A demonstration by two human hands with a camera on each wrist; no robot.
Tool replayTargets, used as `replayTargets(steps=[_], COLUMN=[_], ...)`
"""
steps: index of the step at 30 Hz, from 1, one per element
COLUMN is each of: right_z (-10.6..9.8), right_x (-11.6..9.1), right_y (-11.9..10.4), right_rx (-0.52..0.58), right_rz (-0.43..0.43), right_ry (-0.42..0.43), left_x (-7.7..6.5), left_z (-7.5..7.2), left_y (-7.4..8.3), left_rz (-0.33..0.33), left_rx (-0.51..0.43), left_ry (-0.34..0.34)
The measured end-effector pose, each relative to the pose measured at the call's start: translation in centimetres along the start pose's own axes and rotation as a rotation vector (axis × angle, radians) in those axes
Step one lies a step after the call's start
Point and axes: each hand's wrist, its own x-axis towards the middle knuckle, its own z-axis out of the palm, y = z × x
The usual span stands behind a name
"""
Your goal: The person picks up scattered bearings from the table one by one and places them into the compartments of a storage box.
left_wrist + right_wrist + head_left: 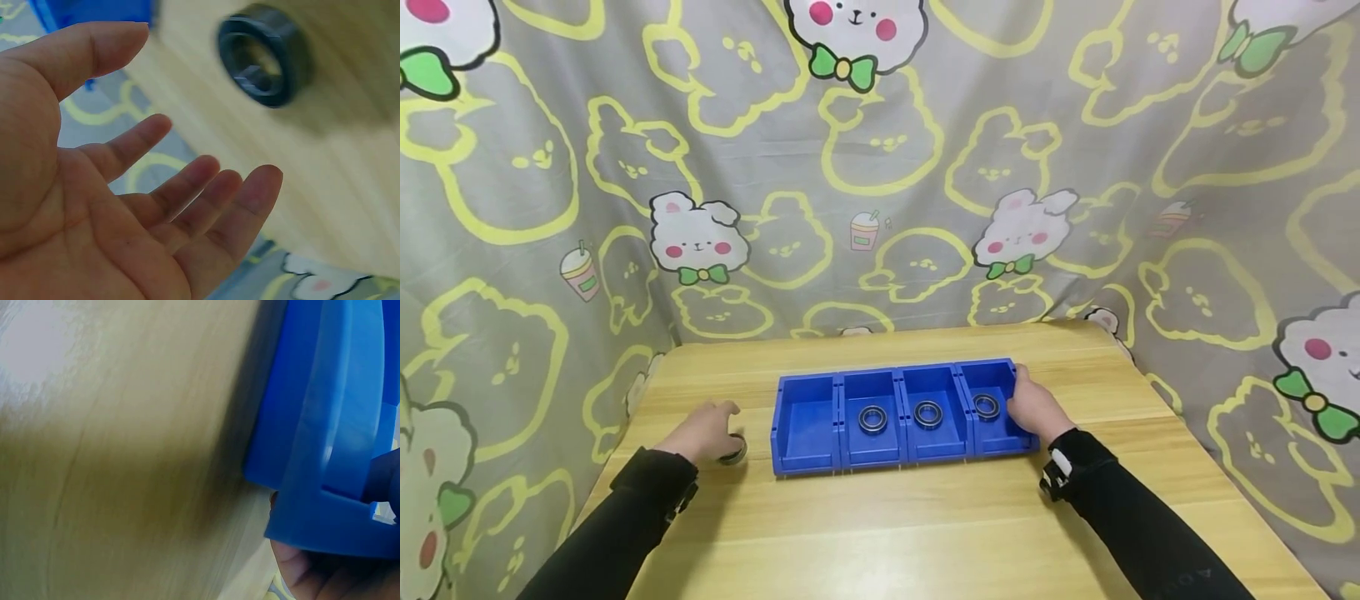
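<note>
My left hand [707, 432] hovers over the wood table left of the bins, thumb and fingers spread apart. Close by, a ball bearing [742, 451] stands on its edge; in the left wrist view this bearing [290, 65] is clear of the fingertips. My right hand [1037, 408] grips the right end wall of a joined row of blue plastic bins [872, 457]. In the right wrist view, fingers curl under the bin's corner [306, 515], partly hidden by it. Three more bearings lie flat, one each in the second bin [872, 430], third bin [928, 426] and rightmost bin [987, 416].
The wood-grain table [895, 533] extends around the bins on all sides. A grey curtain [760, 150] with cartoon prints hangs behind the table and along both sides.
</note>
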Motion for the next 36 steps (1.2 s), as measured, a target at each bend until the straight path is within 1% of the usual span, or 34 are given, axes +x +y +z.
replayTargets(steps=[3, 7, 11, 15, 18, 25, 31, 36], right_z=[0.0, 0.1, 0.6, 0.8, 0.8, 0.7, 0.7, 0.6], right_x=[-0.1, -0.1, -0.1, -0.1, 0.0, 0.2, 0.5, 0.6], right_y=[0.0, 0.1, 0.3, 0.4, 0.4, 0.4, 0.6, 0.7], right_rx=[0.003, 0.007, -0.006, -0.015, -0.018, -0.008, -0.005, 0.004], right_rz=[-0.002, -0.017, -0.026, -0.012, -0.001, 0.003, 0.001, 0.008], right_ry=[0.005, 0.017, 0.015, 0.018, 0.02, 0.015, 0.017, 0.01], left_x=[0.0, 0.1, 0.2, 0.5, 0.7, 0.8, 1.0, 1.4], left_z=[0.9, 2.4, 3.8, 4.5, 4.5, 4.3, 4.4, 3.7], left_y=[-1.0, -1.6, -1.8, -1.9, -1.7, -1.2, -1.6, -1.3], left_rz=[-0.023, -0.058, -0.081, -0.079, -0.075, -0.073, -0.033, 0.009], left_rx=[-0.033, -0.063, -0.038, -0.007, -0.01, -0.02, -0.021, -0.039], left_ry=[-0.001, 0.005, 0.014, 0.039, 0.054, 0.062, 0.087, 0.088])
